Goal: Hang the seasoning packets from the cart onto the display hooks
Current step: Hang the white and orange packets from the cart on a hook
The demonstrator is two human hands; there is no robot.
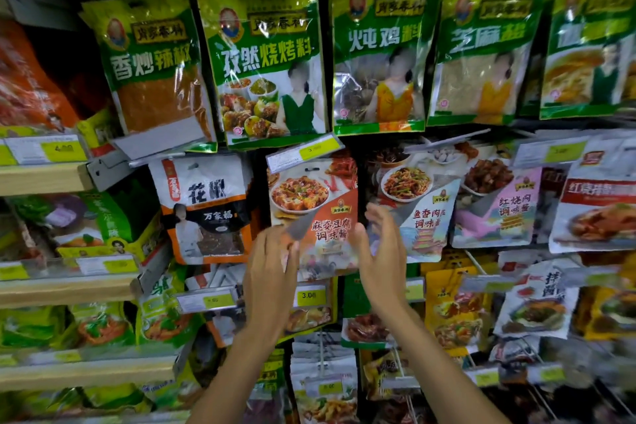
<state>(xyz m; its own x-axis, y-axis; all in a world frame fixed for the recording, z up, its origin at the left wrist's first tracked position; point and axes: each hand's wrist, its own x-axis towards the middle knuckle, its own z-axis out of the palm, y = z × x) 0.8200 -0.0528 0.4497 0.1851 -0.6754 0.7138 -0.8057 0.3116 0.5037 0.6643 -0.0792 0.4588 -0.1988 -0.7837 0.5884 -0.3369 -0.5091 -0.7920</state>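
The mapo tofu packet (311,210) hangs upright between my hands, its long axis running up from my fingertips to the price tag (303,152) above. My left hand (272,272) and right hand (382,258) flank its lower edges, equally near, fingers straight and gripping nothing. Blur hides whether they touch it.

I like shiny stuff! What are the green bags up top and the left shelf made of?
The green bags look like glossy plastic film: light glints on their wrinkles, and clear windows show spice inside. The left shelf looks like pale matte wood or wood-look board; I cannot tell which.
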